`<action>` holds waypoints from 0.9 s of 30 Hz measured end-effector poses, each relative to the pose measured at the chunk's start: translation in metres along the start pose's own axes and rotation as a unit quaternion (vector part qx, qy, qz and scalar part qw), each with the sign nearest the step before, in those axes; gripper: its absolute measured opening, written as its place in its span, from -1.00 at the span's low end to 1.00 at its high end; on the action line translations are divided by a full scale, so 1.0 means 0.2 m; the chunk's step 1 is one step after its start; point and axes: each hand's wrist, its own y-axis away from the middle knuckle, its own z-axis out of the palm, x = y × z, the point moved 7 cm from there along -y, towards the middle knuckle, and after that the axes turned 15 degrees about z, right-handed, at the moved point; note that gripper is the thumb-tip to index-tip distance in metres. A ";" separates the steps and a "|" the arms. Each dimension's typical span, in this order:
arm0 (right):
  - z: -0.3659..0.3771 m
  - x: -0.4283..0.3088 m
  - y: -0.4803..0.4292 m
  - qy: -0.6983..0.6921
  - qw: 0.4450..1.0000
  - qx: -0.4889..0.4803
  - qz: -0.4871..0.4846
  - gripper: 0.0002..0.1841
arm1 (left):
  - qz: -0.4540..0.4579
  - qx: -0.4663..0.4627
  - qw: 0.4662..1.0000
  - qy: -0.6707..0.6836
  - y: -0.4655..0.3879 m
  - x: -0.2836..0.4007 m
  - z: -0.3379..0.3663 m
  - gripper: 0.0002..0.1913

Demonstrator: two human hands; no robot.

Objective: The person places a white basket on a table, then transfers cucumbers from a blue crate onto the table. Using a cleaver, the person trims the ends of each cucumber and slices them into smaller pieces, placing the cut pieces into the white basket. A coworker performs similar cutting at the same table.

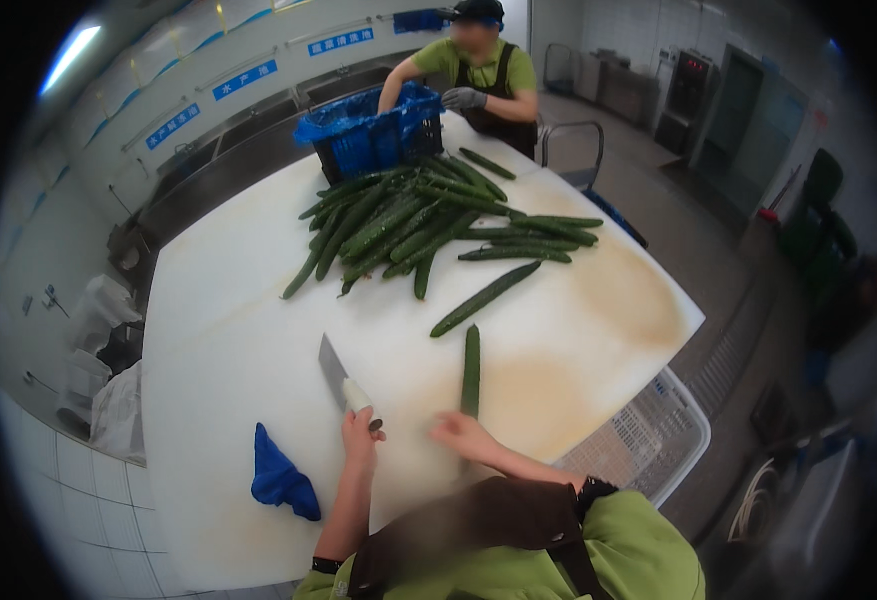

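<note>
My left hand (362,433) is closed on the pale handle of a cleaver (337,371), whose blade points away from me over the white table (221,360). My right hand (461,435) is by the near end of a cucumber (471,367) lying lengthwise before me; its fingers are blurred, and whether they touch the cucumber I cannot tell. Another cucumber (485,299) lies slanted just beyond. Farther off is a heap of cucumbers (393,221). A crumpled blue cloth (281,480) rests to the left of my left arm.
A co-worker (494,82) stands at the far side, one hand inside a crate lined with blue plastic (371,135), the other gloved. A white plastic basket (633,435) is beside the table's right edge. Steel sinks (258,124) line the far left wall. A trolley (577,165) stands beyond the table.
</note>
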 end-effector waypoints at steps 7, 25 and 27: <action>-0.05 -0.47 0.15 -0.217 0.968 -0.032 -0.120 -0.38 | 0.196 -0.251 0.946 -0.057 0.40 0.36 0.58 -0.62; -0.83 -0.07 0.65 -0.209 0.950 0.214 -0.085 -0.77 | 0.154 -0.336 0.738 -0.565 0.13 -0.37 0.34 -0.21; -0.77 -0.04 0.55 -0.119 0.971 0.207 -0.017 -0.65 | 0.126 -0.368 0.715 -0.582 0.21 -0.28 0.14 -0.22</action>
